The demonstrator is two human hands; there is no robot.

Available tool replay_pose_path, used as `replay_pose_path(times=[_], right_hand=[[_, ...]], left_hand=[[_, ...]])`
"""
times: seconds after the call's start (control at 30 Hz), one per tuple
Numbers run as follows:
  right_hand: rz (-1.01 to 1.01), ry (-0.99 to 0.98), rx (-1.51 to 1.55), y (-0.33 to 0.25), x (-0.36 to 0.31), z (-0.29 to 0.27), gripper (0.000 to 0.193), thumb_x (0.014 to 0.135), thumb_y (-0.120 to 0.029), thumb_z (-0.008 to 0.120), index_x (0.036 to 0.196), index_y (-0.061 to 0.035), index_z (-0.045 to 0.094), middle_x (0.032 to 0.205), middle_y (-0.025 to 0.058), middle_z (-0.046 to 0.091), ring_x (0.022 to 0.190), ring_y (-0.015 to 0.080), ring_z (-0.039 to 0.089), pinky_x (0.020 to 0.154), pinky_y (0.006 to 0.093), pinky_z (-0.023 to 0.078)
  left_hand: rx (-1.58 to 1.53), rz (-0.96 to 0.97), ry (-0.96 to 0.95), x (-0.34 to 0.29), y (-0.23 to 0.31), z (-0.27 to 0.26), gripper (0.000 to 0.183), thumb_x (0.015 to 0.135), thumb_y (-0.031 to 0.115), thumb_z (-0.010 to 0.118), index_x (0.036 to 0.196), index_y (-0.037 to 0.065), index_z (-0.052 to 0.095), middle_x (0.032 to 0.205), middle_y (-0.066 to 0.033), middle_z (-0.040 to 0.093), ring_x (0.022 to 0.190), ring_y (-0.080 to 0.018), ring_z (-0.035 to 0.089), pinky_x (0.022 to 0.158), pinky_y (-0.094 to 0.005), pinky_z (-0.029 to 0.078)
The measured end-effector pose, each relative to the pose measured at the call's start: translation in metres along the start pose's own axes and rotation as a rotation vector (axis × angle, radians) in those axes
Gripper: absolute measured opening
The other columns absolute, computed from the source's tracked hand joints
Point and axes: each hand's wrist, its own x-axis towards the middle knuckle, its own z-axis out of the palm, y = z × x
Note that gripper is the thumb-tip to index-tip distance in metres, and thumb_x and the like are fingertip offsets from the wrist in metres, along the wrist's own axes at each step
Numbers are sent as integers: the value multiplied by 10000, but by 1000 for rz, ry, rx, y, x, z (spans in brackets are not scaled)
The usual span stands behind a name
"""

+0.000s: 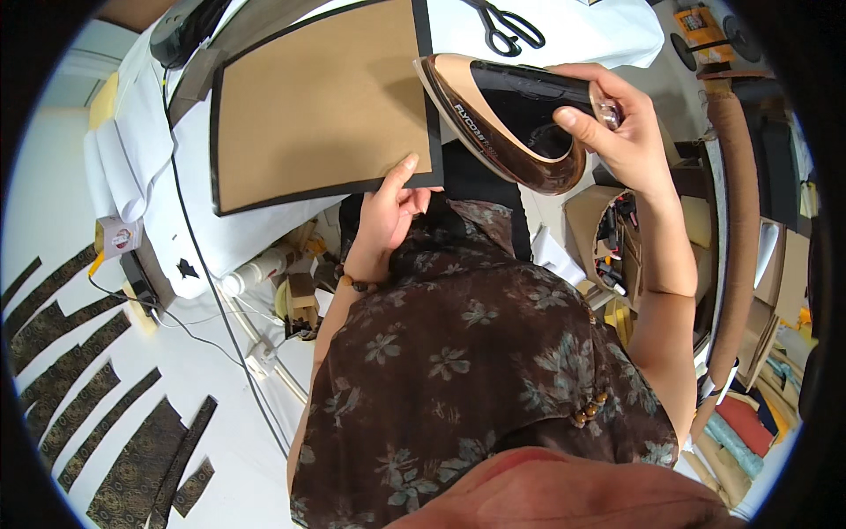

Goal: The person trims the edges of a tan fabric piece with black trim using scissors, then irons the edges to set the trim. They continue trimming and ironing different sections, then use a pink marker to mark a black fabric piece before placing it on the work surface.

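Note:
My left hand [384, 212] grips the near right edge of a flat brown board [317, 110], with its thumb on top and its fingers curled underneath. Narrow black edging borders the board, which lies over the white-covered table. Held in my right hand [627, 132] is a clothes iron [515, 132], black and bronze with a clear rim. The iron is raised and tilted, its tip close to the board's right edge; whether they touch I cannot tell. Its soleplate is turned out of sight.
Black-handled scissors [507, 33] lie on the white table cover [573, 40] beyond the iron. A dark cord [189, 234] hangs down at the left. Patterned dark fabric strips [132, 454] lie at lower left. A bin of tools [612, 238] and fabric rolls [733, 220] stand at right.

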Motion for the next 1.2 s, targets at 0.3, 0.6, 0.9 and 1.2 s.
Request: replay_pose_path(times=[0.3, 0.6, 0.9, 1.2], right_hand=[[-360, -381, -659, -5, 43, 16, 357, 741, -287, 805, 1005, -70, 701, 765, 111, 691, 676, 276, 687, 625, 322, 539], [-865, -920, -752, 0, 107, 54, 397, 681, -307, 811, 993, -84, 705, 569, 49, 528, 530, 248, 569, 494, 350, 440], [-704, -1019, -865, -3, 113, 66, 360, 688, -332, 768, 954, -116, 657, 638, 110, 595, 646, 323, 622, 574, 424, 476], [-553, -696, -712, -20, 81, 28, 421, 683, -328, 821, 1005, -87, 696, 704, 79, 665, 608, 276, 644, 562, 347, 514]], left_hand=[[85, 130, 309, -3, -23, -34, 229, 961, 219, 593, 820, 39, 589, 610, -12, 537, 491, -80, 442, 476, -239, 313], [-46, 160, 290, -3, -15, -29, 155, 939, 154, 618, 1007, 17, 641, 898, -39, 657, 761, -135, 637, 636, -284, 549], [-133, 263, 249, 1, -28, -36, 113, 946, 138, 607, 968, 33, 642, 875, -20, 654, 740, -108, 611, 610, -257, 475], [249, 399, 66, -22, -31, -29, 145, 966, 103, 568, 983, -25, 635, 875, -40, 662, 763, -91, 604, 648, -255, 508]])
